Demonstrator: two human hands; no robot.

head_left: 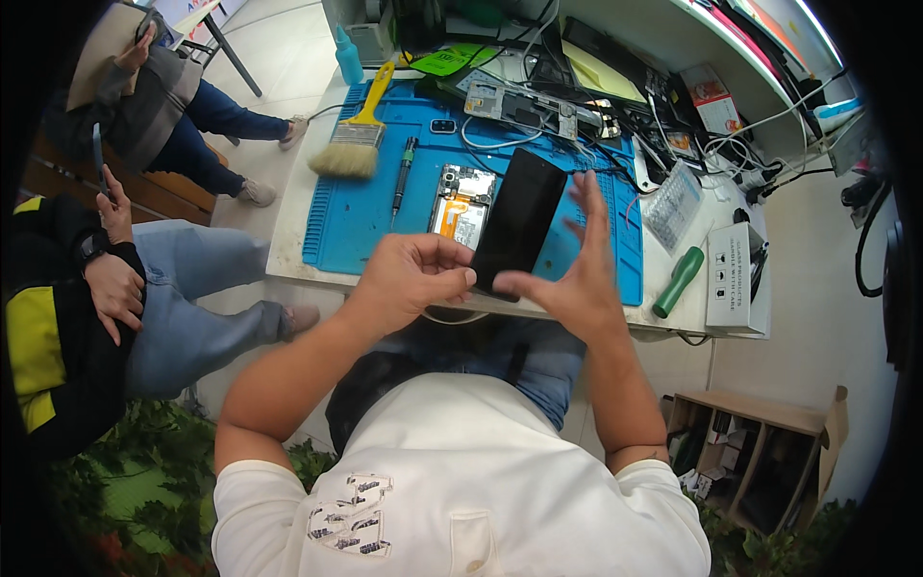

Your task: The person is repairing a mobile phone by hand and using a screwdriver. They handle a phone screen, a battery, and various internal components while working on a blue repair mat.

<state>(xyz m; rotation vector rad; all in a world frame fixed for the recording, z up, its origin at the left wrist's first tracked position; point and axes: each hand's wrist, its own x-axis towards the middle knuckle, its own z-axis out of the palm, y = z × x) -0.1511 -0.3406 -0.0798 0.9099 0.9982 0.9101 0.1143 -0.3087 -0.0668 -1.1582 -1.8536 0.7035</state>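
Note:
My left hand (420, 276) pinches the lower left corner of a black phone screen (522, 216), which tilts above the blue work mat (346, 226). At the screen's right side my right hand (584, 264) is open, its fingers spread and slightly blurred. The right thumb lies close to the screen's lower edge; whether it touches I cannot tell. Behind and left of the screen lies an opened phone (463, 210), its circuit board and orange flex cable exposed, partly covered by the screen. A slim screwdriver (404, 178) rests on the mat left of that phone.
A yellow-handled brush (356, 139) and a blue bottle (347, 56) are at the back left. Cables and phone parts (524, 108) crowd the back. On the right are a green-handled tool (679, 282) and a white box (737, 279). Two people (72, 279) are at the left.

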